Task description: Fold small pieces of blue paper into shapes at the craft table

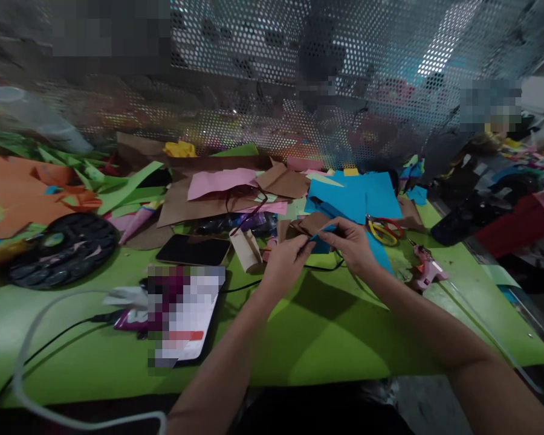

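Over the middle of the green table, my left hand (289,258) and my right hand (351,244) pinch a small piece of blue paper (323,231) between them. The fingers of both hands are closed on its edges, and they partly cover it. Just behind the blue piece lie some brown paper pieces (312,222). A rolled beige paper tube (245,250) stands to the left of my left hand. To the right of my right hand are scissors with yellow and red handles (384,232). Larger blue paper sheets (376,192) spread out behind it.
A pink glue gun (426,269) with a cord lies at right on the green table (335,356). At left are a black phone (193,249), a device with a lit screen (194,326) and a round black tray (63,249). Paper scraps line a perforated metal screen (263,48).
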### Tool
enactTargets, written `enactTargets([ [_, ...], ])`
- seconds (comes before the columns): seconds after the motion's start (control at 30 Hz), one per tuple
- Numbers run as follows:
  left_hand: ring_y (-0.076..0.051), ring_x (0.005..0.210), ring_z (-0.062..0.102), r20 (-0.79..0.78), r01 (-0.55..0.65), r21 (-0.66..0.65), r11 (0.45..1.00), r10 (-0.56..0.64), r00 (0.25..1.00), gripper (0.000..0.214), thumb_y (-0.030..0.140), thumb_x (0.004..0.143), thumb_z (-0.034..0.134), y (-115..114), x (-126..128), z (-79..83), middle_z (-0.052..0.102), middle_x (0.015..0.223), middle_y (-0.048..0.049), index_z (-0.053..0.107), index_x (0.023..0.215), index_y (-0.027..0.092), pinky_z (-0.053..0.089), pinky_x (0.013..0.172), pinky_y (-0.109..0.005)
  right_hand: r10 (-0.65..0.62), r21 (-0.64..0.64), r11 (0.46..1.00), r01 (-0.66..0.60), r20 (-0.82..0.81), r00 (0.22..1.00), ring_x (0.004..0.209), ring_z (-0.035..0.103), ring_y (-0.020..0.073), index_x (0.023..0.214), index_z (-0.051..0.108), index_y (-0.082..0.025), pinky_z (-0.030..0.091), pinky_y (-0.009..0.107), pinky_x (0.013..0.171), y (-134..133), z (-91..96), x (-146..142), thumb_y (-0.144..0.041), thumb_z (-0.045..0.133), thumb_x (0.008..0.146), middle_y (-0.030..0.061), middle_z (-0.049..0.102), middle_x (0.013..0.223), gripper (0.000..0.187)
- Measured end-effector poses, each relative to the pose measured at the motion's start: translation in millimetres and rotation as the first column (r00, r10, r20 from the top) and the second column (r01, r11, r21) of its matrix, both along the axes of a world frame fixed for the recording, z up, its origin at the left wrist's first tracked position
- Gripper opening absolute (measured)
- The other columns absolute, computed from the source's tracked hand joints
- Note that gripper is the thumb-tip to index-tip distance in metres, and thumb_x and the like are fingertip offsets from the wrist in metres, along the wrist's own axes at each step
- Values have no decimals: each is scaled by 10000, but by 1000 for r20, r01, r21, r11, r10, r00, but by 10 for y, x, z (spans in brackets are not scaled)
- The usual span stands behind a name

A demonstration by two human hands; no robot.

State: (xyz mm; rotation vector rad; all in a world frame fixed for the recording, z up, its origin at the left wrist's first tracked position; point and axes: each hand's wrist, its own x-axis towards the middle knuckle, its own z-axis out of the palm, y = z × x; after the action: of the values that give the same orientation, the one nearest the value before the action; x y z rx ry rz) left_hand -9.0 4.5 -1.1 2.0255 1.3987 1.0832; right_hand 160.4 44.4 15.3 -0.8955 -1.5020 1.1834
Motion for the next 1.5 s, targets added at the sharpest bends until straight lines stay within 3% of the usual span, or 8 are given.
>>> enactTargets([
  [0.37,-117,592,374,117,31,-120,992,-17,993,368,370,947,440,22,10,-9,372,595,36,365,638,186,240,568,-263,-112,13,993,114,-130,985,550,510,97,734,608,-205,416,221,524,164,66,149,-408,707,796,-22,608,638,234],
  [0.5,-125,600,386,193,37,-141,989,-9,981,325,374,938,430,31,21,-24,432,617,24,437,672,188,260,555,-260,26,-25,999,-28,-82,996,634,554,112,895,637,-224,453,238,599,129,35,111,-479,694,800,-12,626,763,278],
  [0.6,-135,619,419,156,39,-129,991,-19,988,296,363,937,424,38,31,-44,490,642,12,483,708,186,277,576,-266,136,-38,990,-135,26,990,707,564,141,825,668,-219,463,270,673,78,-4,33,-493,747,735,0,627,782,298],
  [0.77,-134,607,401,57,47,-138,989,-40,998,335,365,952,401,25,49,-44,434,620,22,392,665,193,247,583,-276,24,-37,999,-23,10,1000,695,540,150,677,660,-208,444,283,673,85,10,12,-489,784,668,-6,610,697,307],
  [0.97,-135,565,396,62,81,-174,981,-71,996,331,377,971,394,-9,35,24,416,575,30,502,719,192,238,580,-287,-56,-142,989,34,-151,987,559,439,97,658,633,-198,343,234,522,138,61,71,-435,826,610,-31,565,635,310],
  [1.17,-130,584,412,102,103,-182,978,-86,991,351,353,959,401,9,7,15,437,574,31,436,651,188,269,596,-278,-69,-41,997,68,-29,997,581,430,110,679,598,-201,361,243,547,124,18,74,-476,761,700,-30,513,633,320],
  [1.37,-127,633,413,179,147,-187,971,-113,977,321,354,938,407,8,56,-21,409,634,33,376,662,193,286,601,-266,-75,235,972,12,261,962,709,519,153,752,625,-206,419,272,673,42,18,90,-456,665,825,-3,579,709,263],
  [1.5,-132,663,445,149,110,-126,986,-91,985,292,313,942,421,-1,107,-47,461,667,22,399,678,190,294,612,-267,-41,203,979,-12,256,966,736,542,164,758,625,-205,431,283,694,15,-8,80,-448,653,839,5,611,746,257],
])
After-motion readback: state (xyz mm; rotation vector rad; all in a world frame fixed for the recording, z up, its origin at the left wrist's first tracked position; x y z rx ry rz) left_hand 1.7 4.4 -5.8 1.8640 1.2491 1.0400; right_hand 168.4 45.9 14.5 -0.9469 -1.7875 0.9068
